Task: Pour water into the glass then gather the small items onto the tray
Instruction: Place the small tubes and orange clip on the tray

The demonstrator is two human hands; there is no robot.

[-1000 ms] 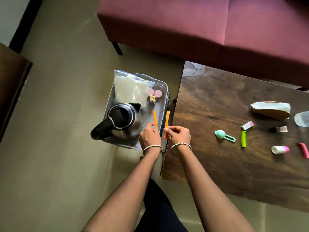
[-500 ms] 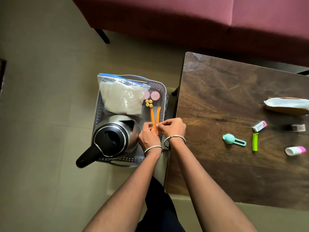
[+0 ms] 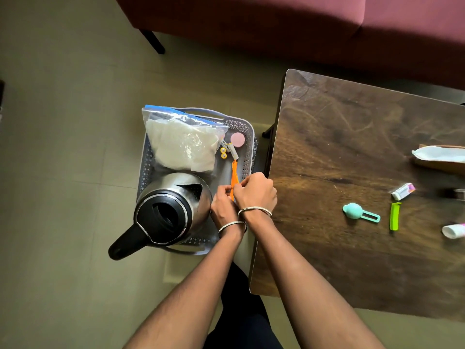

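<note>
Gathering looked the step in hand: left grip (image 3: 222, 206) and right grip (image 3: 256, 195) both pinched the orange clip (image 3: 234, 172) inside the tray (image 3: 247, 127). Next likely called for letting go and reaching across the counter (image 3: 339, 152) for the green clip (image 3: 394, 217).

the wooden table (image 3: 327, 152) carries a teal scoop (image 3: 354, 211), a green clip (image 3: 394, 216) near it, a small white box (image 3: 402, 191), a white-and-pink tube (image 3: 453, 230) and a paper packet (image 3: 440, 157). beside the table a grey tray (image 3: 247, 137) sits on the tiled floor (image 3: 63, 147), holding a kettle (image 3: 173, 207), a zip bag (image 3: 183, 144), a pink disc (image 3: 237, 139) and an orange clip (image 3: 234, 172).
</note>
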